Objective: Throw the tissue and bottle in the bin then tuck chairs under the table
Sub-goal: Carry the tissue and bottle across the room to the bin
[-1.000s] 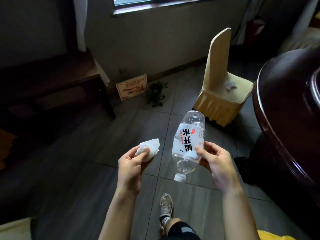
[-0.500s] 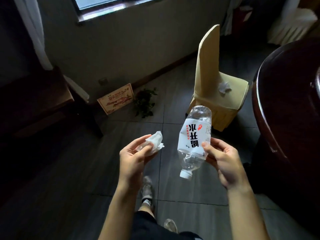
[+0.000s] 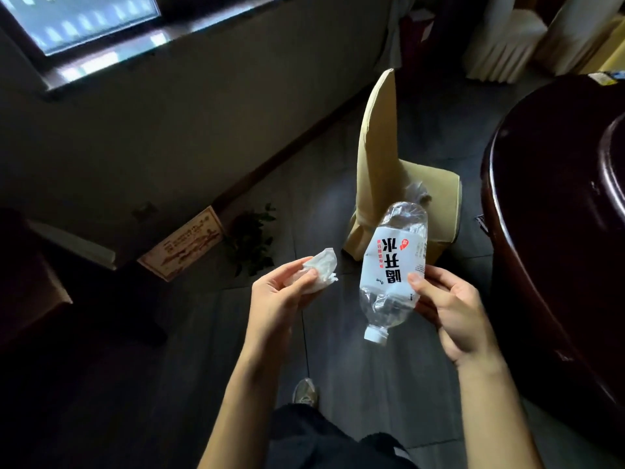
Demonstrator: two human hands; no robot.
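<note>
Head view: bottle upended, cap lowest.

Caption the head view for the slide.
Left hand pinches a tissue, right hand holds a bottle cap-down, near a covered chair and table.

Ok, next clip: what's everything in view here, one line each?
tissue: one, white, crumpled, centre
bottle: one, clear with a white label, cap down, centre
chair: one, yellow cover, on the floor left of the table, not tucked
scrap: one, pale, on the chair seat, partly hidden by the bottle
table: one, dark brown, right edge
plant: one, green, on the floor by the wall
board: one, tan, leaning on the wall
window: one, bright, top left
bin: none in view
shoe: one, grey, bottom centre
left hand: one, bare, pinches the tissue
right hand: one, bare, holds the bottle
</note>
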